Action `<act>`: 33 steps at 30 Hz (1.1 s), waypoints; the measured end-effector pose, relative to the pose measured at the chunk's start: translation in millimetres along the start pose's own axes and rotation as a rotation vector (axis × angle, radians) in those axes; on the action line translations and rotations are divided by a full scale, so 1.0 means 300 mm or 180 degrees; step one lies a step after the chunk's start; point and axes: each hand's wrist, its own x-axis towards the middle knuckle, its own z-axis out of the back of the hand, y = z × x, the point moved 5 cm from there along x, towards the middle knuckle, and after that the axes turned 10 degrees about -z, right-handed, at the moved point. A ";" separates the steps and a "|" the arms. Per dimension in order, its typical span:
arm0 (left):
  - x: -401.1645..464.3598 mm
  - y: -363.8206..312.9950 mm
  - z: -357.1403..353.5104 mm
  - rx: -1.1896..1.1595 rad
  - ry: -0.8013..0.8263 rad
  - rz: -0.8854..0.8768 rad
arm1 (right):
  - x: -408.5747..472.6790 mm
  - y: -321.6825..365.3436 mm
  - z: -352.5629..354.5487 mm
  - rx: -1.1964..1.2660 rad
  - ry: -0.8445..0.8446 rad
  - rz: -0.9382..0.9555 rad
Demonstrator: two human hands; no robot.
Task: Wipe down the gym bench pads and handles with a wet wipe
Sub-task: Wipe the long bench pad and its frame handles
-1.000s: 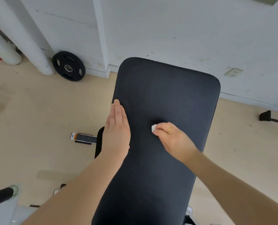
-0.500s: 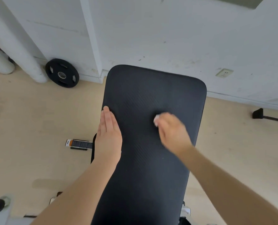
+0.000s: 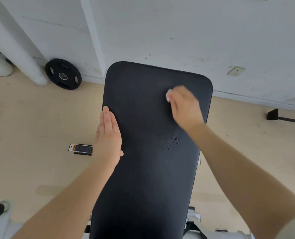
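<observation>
A long black bench pad [image 3: 143,169] fills the middle of the head view, its far end near the wall. My right hand [image 3: 184,107] is blurred on the pad's upper right part and holds a small white wet wipe [image 3: 168,96] against the surface. Small wet drops [image 3: 174,139] shine on the pad just below that hand. My left hand [image 3: 108,135] lies flat with straight fingers on the pad's left edge.
A black weight plate [image 3: 63,74] leans against the white wall at the far left, beside white pipes [image 3: 19,54]. A small black and orange package [image 3: 81,149] lies on the beige floor left of the bench. A black bar foot [image 3: 272,114] sticks out at right.
My right hand has slid with the wipe up and to the right across the pad, leaving wet drops behind. My left hand has stayed flat on the left edge.
</observation>
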 end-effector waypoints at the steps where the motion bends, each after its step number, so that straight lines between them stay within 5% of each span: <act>1: 0.000 -0.001 0.001 0.0015 -0.0010 0.0000 | -0.076 -0.004 -0.019 0.0013 0.0123 0.0074; 8: -0.049 -0.032 0.014 -0.0034 -0.0600 0.0020 | -0.347 -0.028 -0.052 -0.0127 0.1194 0.0211; 12: -0.059 -0.122 0.023 -0.0129 -0.0810 -0.0336 | -0.012 -0.083 0.107 0.0267 -0.0006 -0.0652; 14: -0.054 -0.161 0.031 -0.0285 -0.0850 -0.0318 | 0.115 -0.116 0.125 0.0320 -0.0138 -0.0796; 19: -0.041 -0.208 -0.044 -0.0250 -0.0326 -0.0293 | 0.051 -0.110 0.044 0.0064 -0.0053 -0.0429; 23: -0.037 -0.237 -0.072 -0.0063 -0.0194 -0.0215 | -0.270 -0.107 -0.025 0.0049 0.0590 0.0368; 26: -0.035 -0.249 -0.074 -0.0081 -0.0330 -0.0166 | -0.313 -0.118 -0.027 -0.0103 0.1095 0.0408; 31: -0.022 -0.260 -0.094 0.0067 -0.0124 -0.0033 | 0.071 -0.200 0.150 0.0445 -0.0266 -0.0706; 33: -0.018 -0.266 -0.096 0.0142 -0.0077 0.0017 | 0.149 -0.223 0.149 0.0348 -0.0382 -0.0777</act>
